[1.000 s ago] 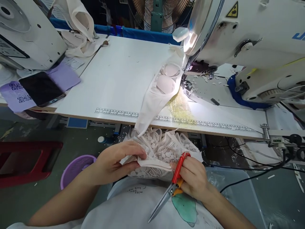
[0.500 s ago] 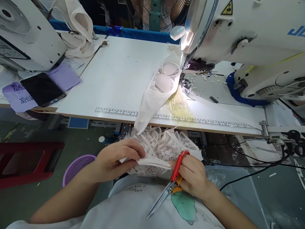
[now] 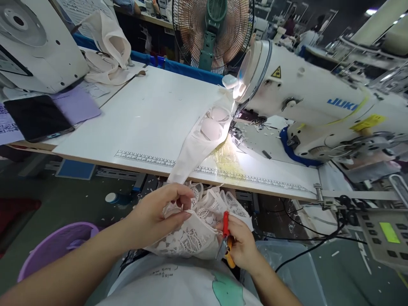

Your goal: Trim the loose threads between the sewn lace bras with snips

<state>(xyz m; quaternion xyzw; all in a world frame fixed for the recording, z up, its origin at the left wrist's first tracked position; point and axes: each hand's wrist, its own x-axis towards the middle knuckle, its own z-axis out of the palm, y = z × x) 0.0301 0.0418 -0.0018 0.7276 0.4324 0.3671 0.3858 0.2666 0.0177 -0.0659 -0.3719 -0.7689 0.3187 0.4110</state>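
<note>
My left hand (image 3: 161,212) is curled at the edge of a white lace bra (image 3: 191,236) in my lap, its thumb and bent fingers close together on the fabric. Scissors (image 3: 227,231) with red and orange handles sit in my right hand (image 3: 240,242), blades pointing down towards me. The fingertips of that same hand touch the bra's right edge. More lace pieces bunch up below the table edge. Above them, a white bra with moulded cups (image 3: 212,128) lies at the sewing machine's (image 3: 280,102) needle, one end hanging towards my lap.
A ruler strip (image 3: 204,170) runs along the front of the white table (image 3: 153,114). Yellowish film (image 3: 228,159) and scraps lie by the needle. A phone (image 3: 36,118) rests on papers at left. A purple basket (image 3: 57,240) and clear bin (image 3: 287,272) stand below; a fan (image 3: 212,38) is behind.
The view has tilted up and shifted. My left hand has slid along the bra's edge, and the lace front is spread more open. The scissors have turned, their blades now foreshortened.
</note>
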